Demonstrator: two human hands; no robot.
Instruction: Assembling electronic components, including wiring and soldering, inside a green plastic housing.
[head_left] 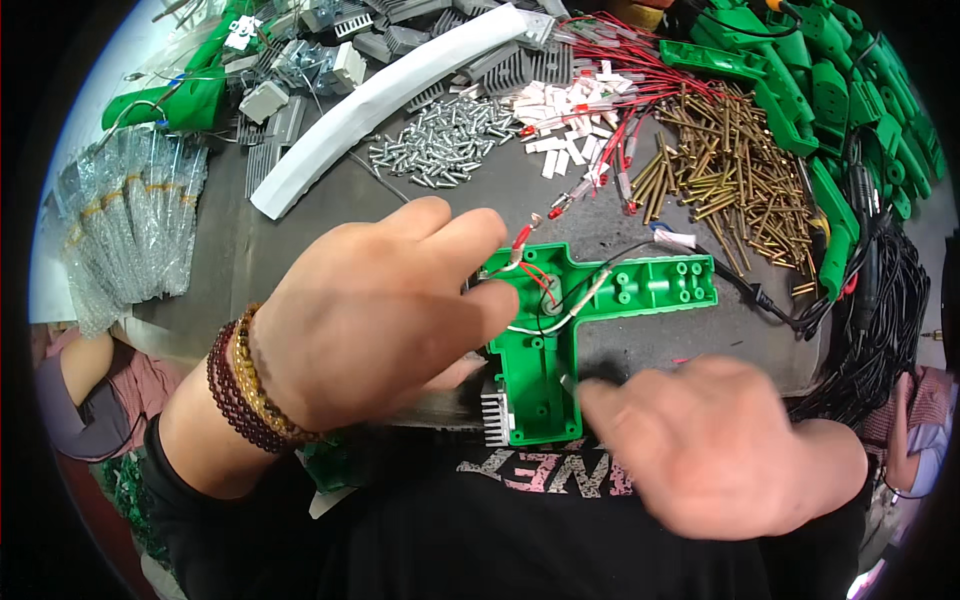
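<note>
Two hands work over one green T-shaped moulded plastic housing half, which lies open side up on the dark grey work table, near the person's edge and centred between the hands.

Largest items first. The table carries, at far right, a stack of matching green plastic housing shells; at far centre, a long white curved plastic strip; at right, a loose heap of brass-coloured long screws; at far centre, a smaller heap of silver short screws.

Inside the housing, red, black and white wires cross the junction of the T. A finned silver metal heat sink sits at the near left corner of the stem.

Procedure note, as a judgement: keep the housing flat and steady with one hand, and seat the wires in their channels clear of the screw bosses so that nothing is pinched.

The left hand lies over the left end of the housing, fingers curled loosely together, fingertips touching its rim. The right hand is motion-blurred; its fingers are extended toward the stem, and whether they pinch anything cannot be told.
</note>
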